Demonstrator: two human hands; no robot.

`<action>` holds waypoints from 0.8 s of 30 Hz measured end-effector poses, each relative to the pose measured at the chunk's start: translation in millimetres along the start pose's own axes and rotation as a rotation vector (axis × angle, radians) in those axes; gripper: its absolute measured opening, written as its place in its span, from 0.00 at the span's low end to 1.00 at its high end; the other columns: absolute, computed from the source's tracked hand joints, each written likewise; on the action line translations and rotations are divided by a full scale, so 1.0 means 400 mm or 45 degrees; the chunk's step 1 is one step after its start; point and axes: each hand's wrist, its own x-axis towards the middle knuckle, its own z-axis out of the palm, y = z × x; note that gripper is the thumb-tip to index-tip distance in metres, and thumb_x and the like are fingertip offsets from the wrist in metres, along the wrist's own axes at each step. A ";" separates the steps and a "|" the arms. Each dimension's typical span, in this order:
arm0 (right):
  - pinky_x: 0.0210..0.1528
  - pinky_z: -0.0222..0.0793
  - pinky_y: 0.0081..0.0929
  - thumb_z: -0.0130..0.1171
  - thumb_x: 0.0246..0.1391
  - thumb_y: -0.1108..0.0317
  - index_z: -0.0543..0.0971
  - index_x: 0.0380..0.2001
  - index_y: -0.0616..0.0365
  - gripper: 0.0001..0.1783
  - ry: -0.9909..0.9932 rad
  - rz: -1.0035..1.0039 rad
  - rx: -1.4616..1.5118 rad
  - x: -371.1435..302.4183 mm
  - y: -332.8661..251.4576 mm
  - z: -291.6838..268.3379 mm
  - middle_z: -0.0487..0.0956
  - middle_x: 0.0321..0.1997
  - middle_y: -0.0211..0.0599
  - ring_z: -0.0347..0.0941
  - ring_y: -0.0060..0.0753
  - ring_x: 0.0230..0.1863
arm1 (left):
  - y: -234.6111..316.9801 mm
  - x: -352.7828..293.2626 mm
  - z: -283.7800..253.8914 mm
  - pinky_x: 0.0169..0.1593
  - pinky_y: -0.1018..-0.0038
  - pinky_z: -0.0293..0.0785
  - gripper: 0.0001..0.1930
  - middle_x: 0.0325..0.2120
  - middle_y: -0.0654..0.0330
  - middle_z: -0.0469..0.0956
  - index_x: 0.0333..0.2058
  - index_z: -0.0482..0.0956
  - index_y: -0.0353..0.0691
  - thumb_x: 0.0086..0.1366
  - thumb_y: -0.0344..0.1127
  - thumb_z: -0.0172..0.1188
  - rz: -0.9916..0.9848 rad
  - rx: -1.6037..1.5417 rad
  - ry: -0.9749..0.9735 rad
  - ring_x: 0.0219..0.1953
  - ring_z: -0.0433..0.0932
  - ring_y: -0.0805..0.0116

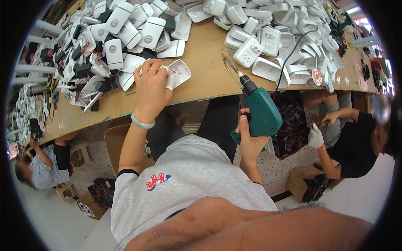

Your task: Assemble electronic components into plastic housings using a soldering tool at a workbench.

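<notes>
My right hand [250, 141] is wrapped round the handle of a green soldering gun [264, 109], whose metal tip points up and left over the table's front edge. At the front of the left-hand pile, my left hand [151, 85] is closed with bent fingers, and white coverings show on some of its digits. Against its thumb side lies an open white plastic shell [181, 72], hollow side up, with a thin red wire inside. What the left fingertips pinch is hidden. White casings [113, 54] with wires and black blocks are heaped beyond this hand.
Many white plastic shells [264, 42] are piled at the back right, by a solder reel [316, 77]. The gun's black cable [289, 58] crosses them. A black tray of parts [289, 125] is beside my right knee. Co-workers sit at right [351, 142] and far left [44, 165].
</notes>
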 end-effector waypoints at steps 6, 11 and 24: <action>0.23 0.66 0.18 0.61 0.60 0.75 0.75 0.46 0.67 0.13 -0.034 -0.038 -0.002 -0.005 0.003 0.014 0.80 0.42 0.44 0.70 0.18 0.21 | -0.036 -0.074 -0.093 0.50 0.63 0.71 0.06 0.40 0.49 0.80 0.29 0.78 0.33 0.52 0.25 0.66 -0.218 -0.443 0.081 0.49 0.76 0.51; 0.23 0.67 0.17 0.61 0.60 0.78 0.75 0.46 0.68 0.12 -0.103 -0.098 0.061 -0.001 -0.017 0.042 0.81 0.42 0.44 0.70 0.18 0.21 | -0.080 -0.190 -0.184 0.48 0.60 0.73 0.07 0.38 0.49 0.80 0.29 0.78 0.34 0.51 0.26 0.67 -0.509 -0.640 0.122 0.46 0.76 0.48; 0.24 0.64 0.17 0.61 0.61 0.76 0.74 0.49 0.69 0.15 -0.232 -0.101 -0.064 -0.042 -0.016 0.119 0.80 0.44 0.45 0.69 0.18 0.23 | -0.448 -1.131 0.337 0.45 0.50 0.77 0.14 0.29 0.36 0.81 0.29 0.82 0.28 0.48 0.36 0.64 -1.694 0.038 -0.094 0.39 0.82 0.37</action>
